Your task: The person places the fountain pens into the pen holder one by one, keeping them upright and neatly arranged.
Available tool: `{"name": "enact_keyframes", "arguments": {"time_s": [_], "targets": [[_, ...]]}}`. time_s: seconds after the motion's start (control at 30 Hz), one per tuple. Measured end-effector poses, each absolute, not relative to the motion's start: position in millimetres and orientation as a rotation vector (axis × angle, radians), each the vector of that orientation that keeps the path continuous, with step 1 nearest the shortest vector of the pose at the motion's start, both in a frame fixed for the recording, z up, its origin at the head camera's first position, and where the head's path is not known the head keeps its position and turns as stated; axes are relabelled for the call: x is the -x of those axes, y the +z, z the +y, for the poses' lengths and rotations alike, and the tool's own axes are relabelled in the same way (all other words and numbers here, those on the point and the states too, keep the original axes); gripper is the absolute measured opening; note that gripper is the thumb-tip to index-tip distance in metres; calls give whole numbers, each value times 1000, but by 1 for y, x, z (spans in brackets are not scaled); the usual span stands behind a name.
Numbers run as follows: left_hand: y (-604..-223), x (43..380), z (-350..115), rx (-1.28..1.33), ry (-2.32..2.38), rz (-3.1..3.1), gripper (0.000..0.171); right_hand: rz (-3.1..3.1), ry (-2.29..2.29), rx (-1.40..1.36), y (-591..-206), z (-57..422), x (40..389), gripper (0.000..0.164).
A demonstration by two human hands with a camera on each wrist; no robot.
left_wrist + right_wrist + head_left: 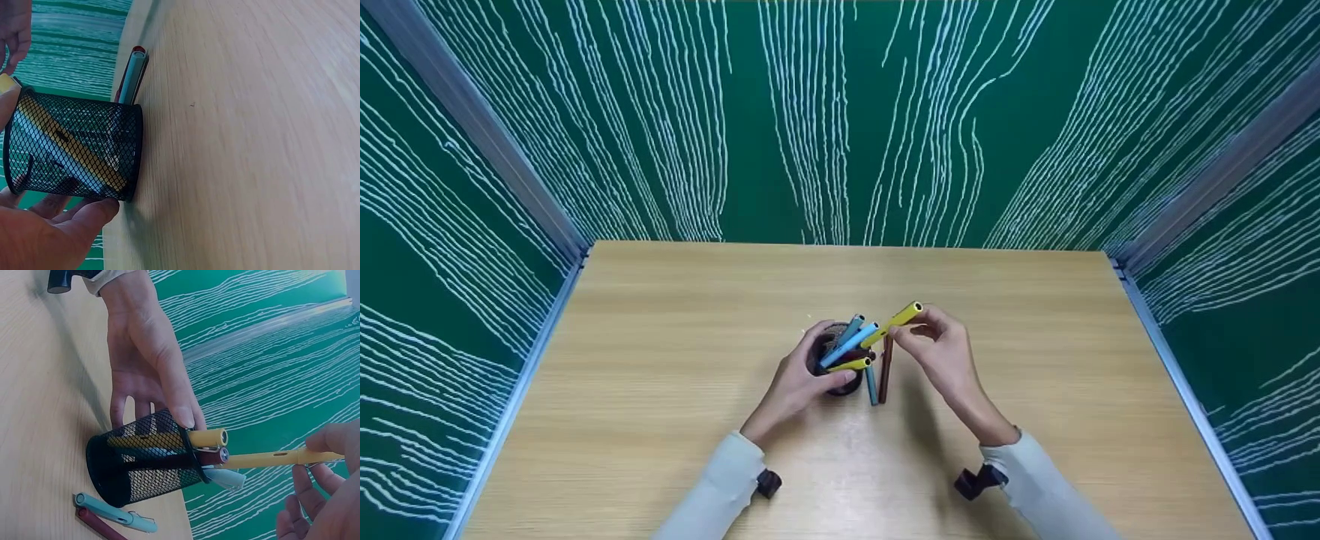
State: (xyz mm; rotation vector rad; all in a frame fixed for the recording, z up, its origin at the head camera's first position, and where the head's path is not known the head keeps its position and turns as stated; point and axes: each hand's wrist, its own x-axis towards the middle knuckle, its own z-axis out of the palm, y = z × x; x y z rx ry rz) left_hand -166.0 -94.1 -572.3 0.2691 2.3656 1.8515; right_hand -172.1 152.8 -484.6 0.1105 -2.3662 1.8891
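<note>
My left hand [799, 379] grips a black mesh pen cup [160, 475], its thumb at the rim and the other fingers round the far side. Another yellow pen [208, 437], a dark red pen [216, 457], a light blue pen [851, 345] and a teal pen [851, 328] stick out of the cup. My right hand [949, 360] pinches a yellow pen [264, 459] between thumb and fingers. That pen slants, its lower end right at the cup's mouth.
A teal pen [872, 384] and a dark red pen [886, 371] lie side by side on the wooden table [697, 315], just right of the cup. Green panels [750, 120] with white wavy lines enclose the table at the back and sides.
</note>
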Motion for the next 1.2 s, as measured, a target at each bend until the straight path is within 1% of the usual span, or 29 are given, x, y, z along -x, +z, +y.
{"name": "enact_keyframes", "arguments": {"time_s": [0.13,0.47,0.77,1.07,1.2], "targets": [[-572,166,-94,-287,1871,2353,89,-2357,1894,-109,-486,149,173,13],[-573,165,-94,-271,1864,2358,89,-2420,1924,-128,-496,144,169,18],[-573,166,-93,-277,1855,2376,90,-2473,1829,-166,-505,138,167,11],[-574,167,-93,-316,1882,2365,85,-2494,1745,-206,-509,136,166,13],[-573,167,-93,-299,1881,2359,87,-2492,1750,-213,-509,135,166,13]]}}
